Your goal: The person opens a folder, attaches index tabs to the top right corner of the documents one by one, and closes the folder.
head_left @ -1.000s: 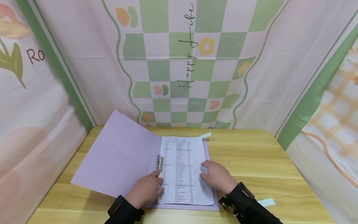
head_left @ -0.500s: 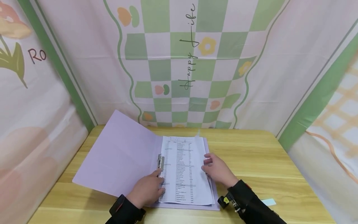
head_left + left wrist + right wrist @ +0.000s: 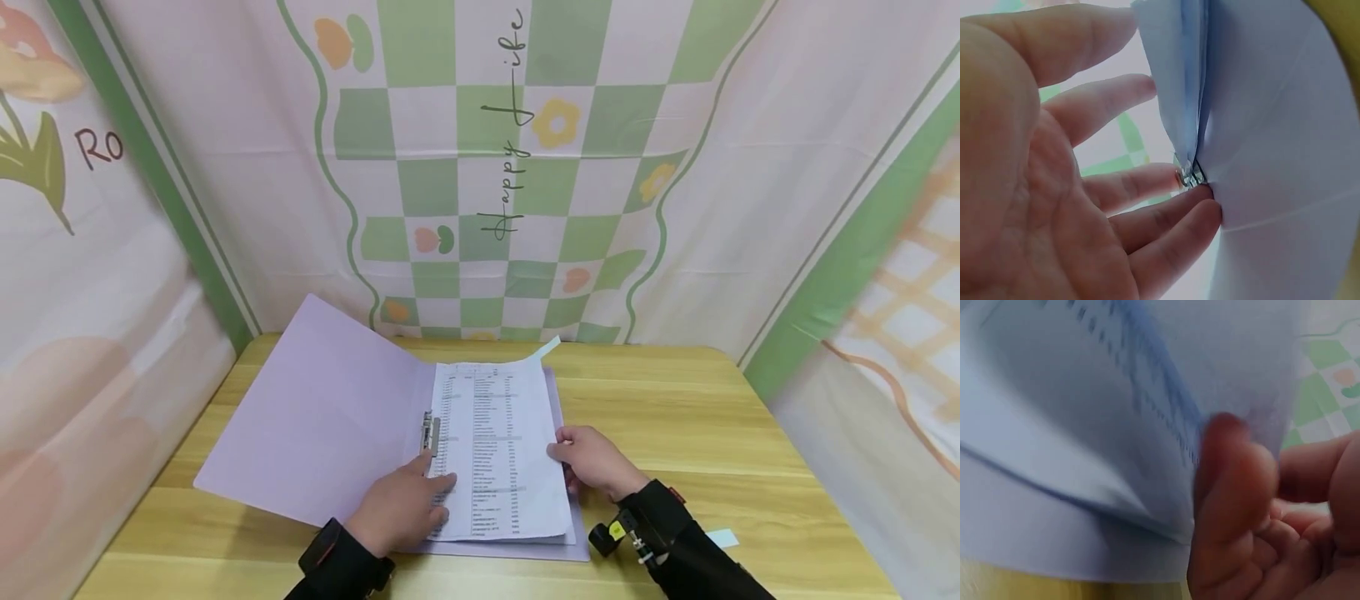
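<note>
Right grip: your right hand [image 3: 596,461] was closed to a pinch on the top sheet [image 3: 498,450], at its right edge, thumb on the printed face.
Left grip: your left hand [image 3: 399,507] was spread, fingers nearly straight, tips touching at the sheet's left margin and just beside the metal clip [image 3: 429,433], pinching nothing.
Top sheet: lay between your two hands in the open purple folder [image 3: 322,417], right edge lifted in your pinch, apart from the page underneath at lower right.
Folder: sat on the wood-grain table [image 3: 652,400], cover sloping up on your left, clip along the spine side.
Tabs: pale blue tab [image 3: 547,347] stuck out past the sheets' top right corner; pale blue strip [image 3: 723,538] lay on the table beside your right sleeve [image 3: 682,537].
Sheet print: columns of lines with grey bands, too small to read.
Backdrop writing: "Happy Life" ran vertically on the checked cloth [image 3: 420,133] facing you; "RO" on the left cloth [image 3: 142,275].
</note>
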Demonstrator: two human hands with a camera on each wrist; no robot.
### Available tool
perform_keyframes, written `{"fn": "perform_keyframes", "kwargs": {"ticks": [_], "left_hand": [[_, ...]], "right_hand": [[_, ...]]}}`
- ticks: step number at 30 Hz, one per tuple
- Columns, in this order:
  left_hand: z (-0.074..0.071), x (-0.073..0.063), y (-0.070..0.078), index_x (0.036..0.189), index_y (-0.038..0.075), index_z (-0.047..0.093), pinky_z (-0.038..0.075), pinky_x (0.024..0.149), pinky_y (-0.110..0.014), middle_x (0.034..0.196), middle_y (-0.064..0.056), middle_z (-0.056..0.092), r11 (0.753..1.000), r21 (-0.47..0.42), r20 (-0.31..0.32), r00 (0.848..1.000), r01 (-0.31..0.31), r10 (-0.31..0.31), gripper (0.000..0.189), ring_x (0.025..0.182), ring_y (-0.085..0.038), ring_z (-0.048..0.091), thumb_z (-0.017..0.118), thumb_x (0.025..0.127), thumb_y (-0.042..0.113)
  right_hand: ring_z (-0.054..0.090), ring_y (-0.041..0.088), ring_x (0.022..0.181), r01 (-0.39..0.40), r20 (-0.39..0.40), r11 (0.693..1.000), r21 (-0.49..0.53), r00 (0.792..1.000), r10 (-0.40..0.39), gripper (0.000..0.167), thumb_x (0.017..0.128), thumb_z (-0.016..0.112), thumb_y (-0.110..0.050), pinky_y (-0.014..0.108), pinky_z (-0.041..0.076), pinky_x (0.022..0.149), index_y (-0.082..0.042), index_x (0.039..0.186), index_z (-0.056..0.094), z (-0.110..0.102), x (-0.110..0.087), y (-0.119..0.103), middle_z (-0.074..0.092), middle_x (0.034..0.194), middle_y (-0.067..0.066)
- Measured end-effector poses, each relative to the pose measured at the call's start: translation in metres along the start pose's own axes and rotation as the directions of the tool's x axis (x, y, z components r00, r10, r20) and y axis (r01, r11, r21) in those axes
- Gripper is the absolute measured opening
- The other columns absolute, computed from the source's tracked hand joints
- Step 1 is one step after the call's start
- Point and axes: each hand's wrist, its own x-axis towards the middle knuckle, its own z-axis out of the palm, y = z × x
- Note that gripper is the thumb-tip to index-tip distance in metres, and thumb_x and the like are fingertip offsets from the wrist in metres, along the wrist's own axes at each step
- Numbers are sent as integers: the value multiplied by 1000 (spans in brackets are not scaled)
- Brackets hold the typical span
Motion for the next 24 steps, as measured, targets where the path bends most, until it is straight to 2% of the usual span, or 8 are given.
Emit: {"fn": "perform_keyframes", "kwargs": {"ticks": [2,4,7,10,14,18,21,24], "left_hand": [[1,0,2,128,19,71,45,99,-49,142,-22,51,1000,21,7,1000,4,-4,41,129,-36,50,69,90,35],[1,0,4,126,18,72,44,99,-49,142,-23,50,999,34,9,1000,5,-5,40,129,-37,49,69,89,34],[2,1,6,126,18,72,45,99,-51,142,-24,50,999,40,5,1000,14,-14,40,129,-38,49,69,89,34],[4,1,6,125,18,72,46,98,-51,142,-24,50,999,44,0,1000,20,-20,40,129,-38,49,69,89,34],[5,2,6,124,19,73,46,96,-51,142,-24,50,999,45,-10,1000,14,-13,39,129,-38,49,69,89,34],[6,2,6,123,19,74,46,96,-54,142,-23,50,999,32,-20,1000,12,-11,38,128,-40,50,70,89,35],[6,1,7,122,19,74,46,96,-54,142,-23,50,999,32,-24,1000,16,-15,38,127,-40,51,70,88,35],[6,0,7,122,19,74,47,95,-53,141,-24,51,999,43,-27,1000,18,-16,37,127,-40,51,71,88,34]], "right_hand": [[62,23,63,3,60,991,131,998,-11,38,105,52,-27,33,51,54,3,129,54,-2,-1,1,68,89,14],[67,30,75,-3,135,960,279,990,-36,60,105,49,-37,37,55,61,1,149,35,-2,-3,0,66,110,21],[68,39,91,-17,223,907,420,971,-86,73,105,46,-46,43,57,70,-6,159,17,-1,-5,-2,52,135,29],[66,42,99,8,261,916,401,958,-123,67,106,45,-42,46,57,74,-12,160,18,4,-5,-7,37,148,32],[60,39,114,118,258,973,198,951,-168,62,108,45,-27,44,54,82,-11,160,16,19,-6,-13,30,155,27],[53,36,123,185,199,982,46,961,-190,65,106,50,-20,44,51,89,-7,158,13,38,-7,-20,30,157,22],[57,33,115,126,114,984,122,984,-140,70,102,55,-15,44,52,87,-1,155,12,49,-3,-23,37,150,26],[62,30,102,49,37,952,302,997,-63,73,96,56,-6,42,54,81,3,153,11,57,3,-25,46,139,28]]}}
